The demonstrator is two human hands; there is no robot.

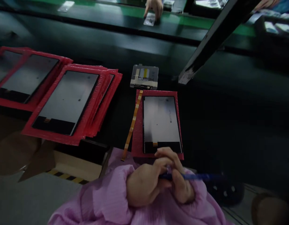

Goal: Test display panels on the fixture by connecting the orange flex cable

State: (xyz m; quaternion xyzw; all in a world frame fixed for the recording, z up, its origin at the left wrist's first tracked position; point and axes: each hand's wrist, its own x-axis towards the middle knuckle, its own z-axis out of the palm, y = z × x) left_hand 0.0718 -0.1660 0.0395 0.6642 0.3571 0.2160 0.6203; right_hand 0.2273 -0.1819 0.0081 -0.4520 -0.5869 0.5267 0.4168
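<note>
My two hands meet close to my body at the near edge of a dark bench. My left hand point(144, 182) is curled, its fingers bent round my right hand's fingers and a blue pen-like tool point(193, 177) that sticks out to the right. My right hand point(179, 182) is closed round that tool. Just beyond my fingertips lies a flat display panel point(161, 122) on a red bubble-wrap sheet point(138, 137). A strip of orange tape point(132, 125) runs along the sheet's left side. Both sleeves are pink.
Stacks of red sheets with panels point(64, 103) lie at left, a further one point(24, 78) behind. A small clear-packed part point(144, 76) sits beyond my panel. A black bar point(215, 37) crosses overhead at right. Another person's hand point(154, 7) touches a part on the green conveyor.
</note>
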